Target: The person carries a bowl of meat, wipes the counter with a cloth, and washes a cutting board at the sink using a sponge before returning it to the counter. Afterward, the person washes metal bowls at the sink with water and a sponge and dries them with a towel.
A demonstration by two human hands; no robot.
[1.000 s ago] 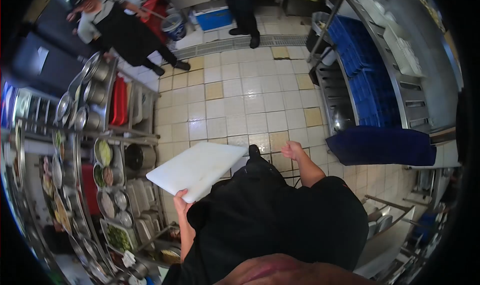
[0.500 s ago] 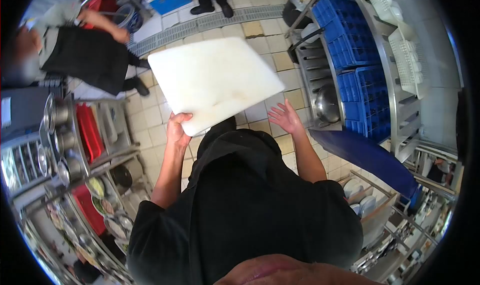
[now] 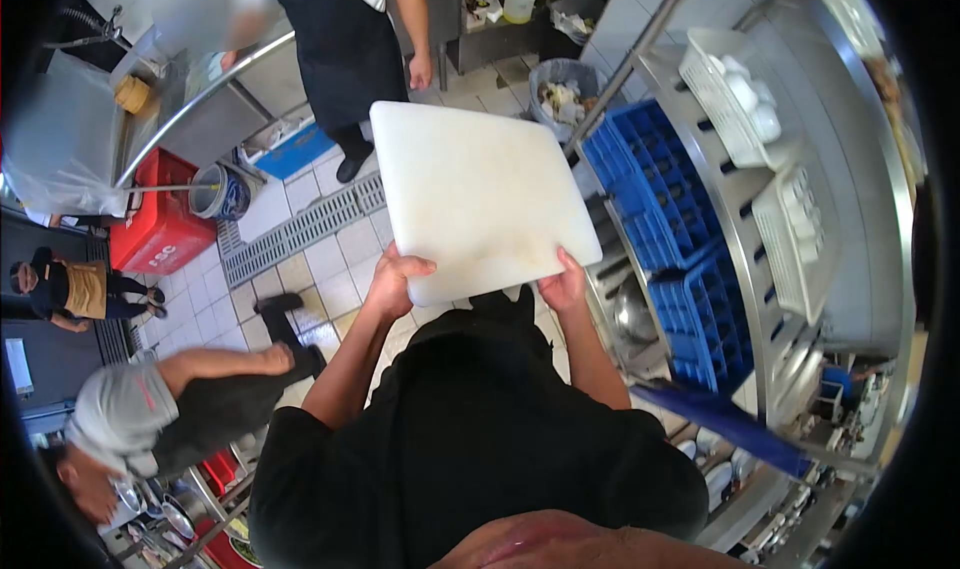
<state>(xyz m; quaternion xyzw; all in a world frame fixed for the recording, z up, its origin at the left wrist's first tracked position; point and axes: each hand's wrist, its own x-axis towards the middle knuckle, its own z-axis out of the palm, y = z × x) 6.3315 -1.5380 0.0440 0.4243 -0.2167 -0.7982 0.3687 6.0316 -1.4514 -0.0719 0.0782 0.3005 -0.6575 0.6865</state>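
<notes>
A large white cutting board point(image 3: 480, 194) with faint brownish stains is held out in front of my body, its face turned up toward me. My left hand point(image 3: 395, 281) grips its near left corner, thumb on top and fingers hidden underneath. At the near right corner, my right hand point(image 3: 563, 283) is closed on the board's edge, with the thumb over the top face. The underside of the board is out of sight.
Blue dish racks point(image 3: 655, 184) and white baskets of cups point(image 3: 735, 104) fill steel shelves at right. Ahead stand a person in a dark apron point(image 3: 340, 49), a waste bin point(image 3: 562, 94) and a red container point(image 3: 160, 219). Another person point(image 3: 200, 399) bends at left, near the floor drain point(image 3: 295, 231).
My right hand, open and apart from the cutting board before, now grips its near right corner. The view has turned, bringing the apron-wearing person, sink area and red container further into sight.
</notes>
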